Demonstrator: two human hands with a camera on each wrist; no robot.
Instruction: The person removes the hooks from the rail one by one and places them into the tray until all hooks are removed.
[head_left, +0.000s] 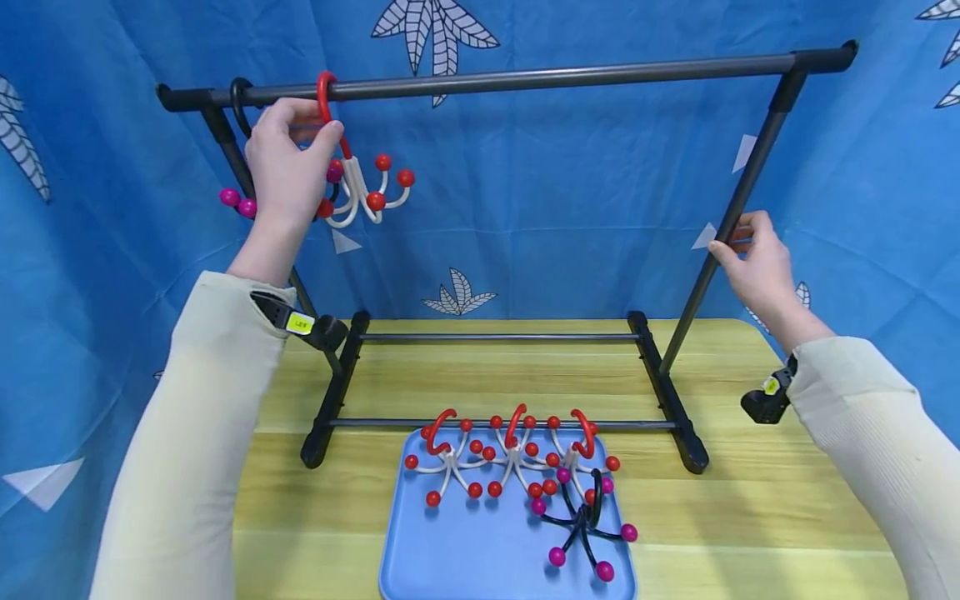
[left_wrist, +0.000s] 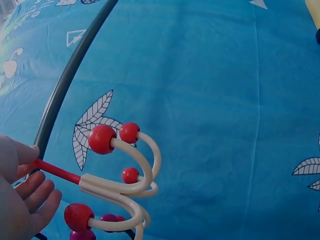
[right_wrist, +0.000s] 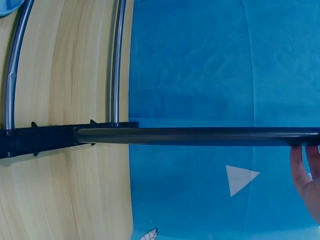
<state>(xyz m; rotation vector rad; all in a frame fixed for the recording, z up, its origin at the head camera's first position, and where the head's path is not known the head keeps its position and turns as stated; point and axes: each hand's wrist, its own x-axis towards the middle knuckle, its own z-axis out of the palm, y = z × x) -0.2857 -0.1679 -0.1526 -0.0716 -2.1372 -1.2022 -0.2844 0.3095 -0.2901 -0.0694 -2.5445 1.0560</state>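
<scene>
My left hand pinches the red hook of a red-and-white claw hanger between thumb and fingers. That hook loops over the top rail of a black garment rack, near its left end. In the left wrist view, the hanger's white curved arms end in red balls. Just left of it hangs a black claw hanger with magenta balls, partly hidden behind my hand. My right hand grips the rack's right post; in the right wrist view, only some fingers show below the post.
A blue tray on the wooden table holds three red-and-white claw hangers and a black one with magenta balls. The rack's feet stand behind it. A blue leaf-print cloth hangs at the back.
</scene>
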